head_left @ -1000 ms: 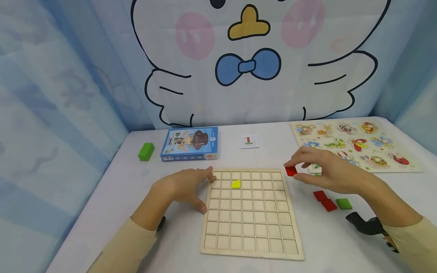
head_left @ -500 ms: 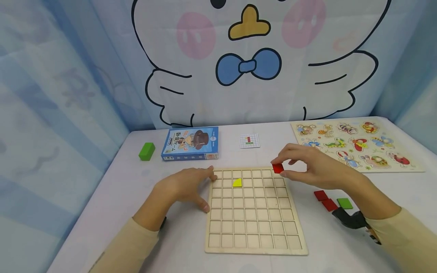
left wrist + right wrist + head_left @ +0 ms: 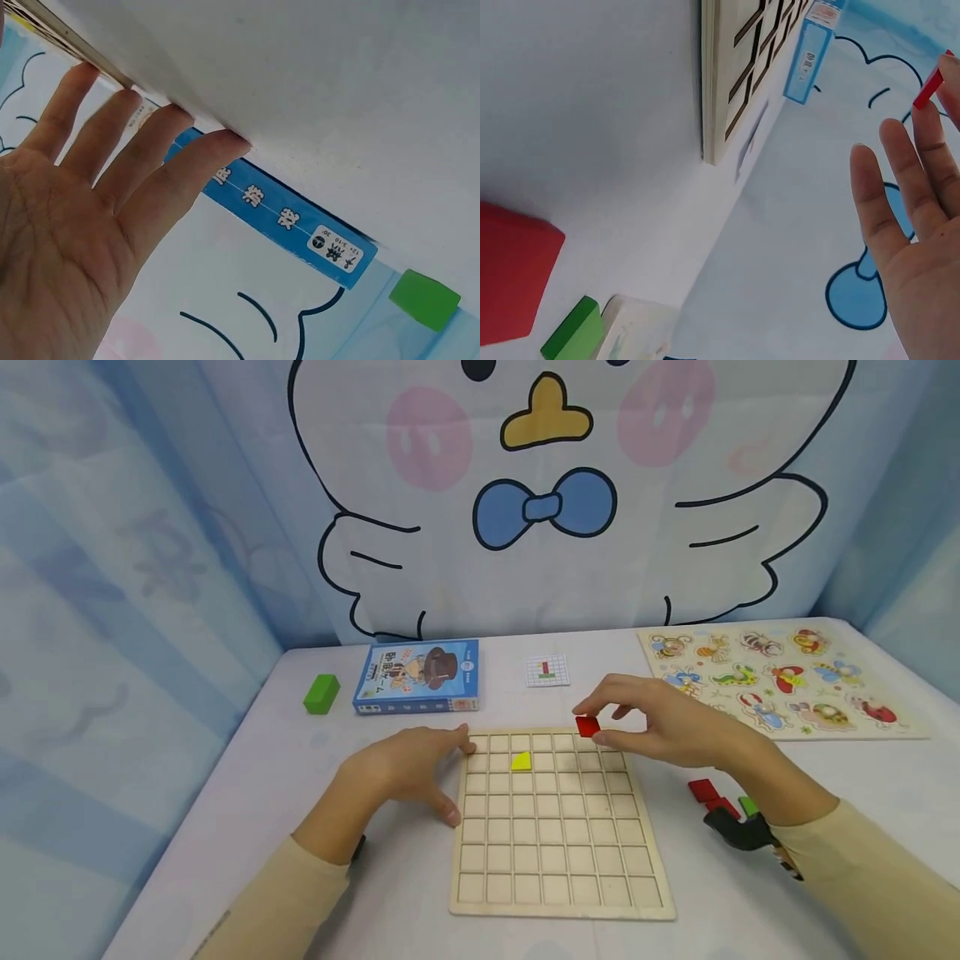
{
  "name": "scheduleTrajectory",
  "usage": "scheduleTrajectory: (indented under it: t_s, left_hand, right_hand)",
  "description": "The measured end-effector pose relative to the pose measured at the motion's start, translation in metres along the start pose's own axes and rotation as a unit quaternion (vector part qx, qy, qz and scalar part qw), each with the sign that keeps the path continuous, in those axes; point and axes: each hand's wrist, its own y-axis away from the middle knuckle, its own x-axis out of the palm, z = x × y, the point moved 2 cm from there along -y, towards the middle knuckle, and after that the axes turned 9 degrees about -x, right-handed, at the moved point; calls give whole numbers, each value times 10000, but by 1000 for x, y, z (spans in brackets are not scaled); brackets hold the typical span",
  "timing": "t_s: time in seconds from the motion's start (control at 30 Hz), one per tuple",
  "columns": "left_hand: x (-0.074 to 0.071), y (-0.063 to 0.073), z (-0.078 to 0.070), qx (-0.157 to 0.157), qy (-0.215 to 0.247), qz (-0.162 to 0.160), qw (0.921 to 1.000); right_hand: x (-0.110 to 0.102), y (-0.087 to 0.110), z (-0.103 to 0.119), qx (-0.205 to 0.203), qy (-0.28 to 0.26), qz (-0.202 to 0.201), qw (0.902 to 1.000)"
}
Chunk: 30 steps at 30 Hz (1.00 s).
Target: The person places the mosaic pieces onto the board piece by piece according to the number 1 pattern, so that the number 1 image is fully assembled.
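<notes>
Red tile, one: the right hand is pinching it between thumb and finger at the far edge of the grid board; whether it is touching the wood, I cannot tell. Right wrist view: I am getting its thin edge, the other fingers extending clear.

Left hand, spread: thumb and fingers are touching the board's left edge. Left wrist view only: white lettering is running along one side of the blue box.

Head view only: the yellow piece is lying whole, second row; the small card beyond is showing its printed pattern.
</notes>
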Motion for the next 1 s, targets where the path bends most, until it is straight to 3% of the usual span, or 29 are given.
scheduleTrajectory:
  t_s: [0.2, 0.47, 1.0]
  left_hand:
    - [1, -2, 0, -117, -115, 30, 9999]
    - [0, -4, 1, 52, -160, -78, 9998]
    - [0, -4, -3, -61, -54, -50, 10000]
  right_hand:
    - [5, -10, -1, -46, -203, 70, 9998]
    - [11, -20, -2, 132, -334, 213, 9991]
    - [27, -30, -7, 293, -733, 413, 9960]
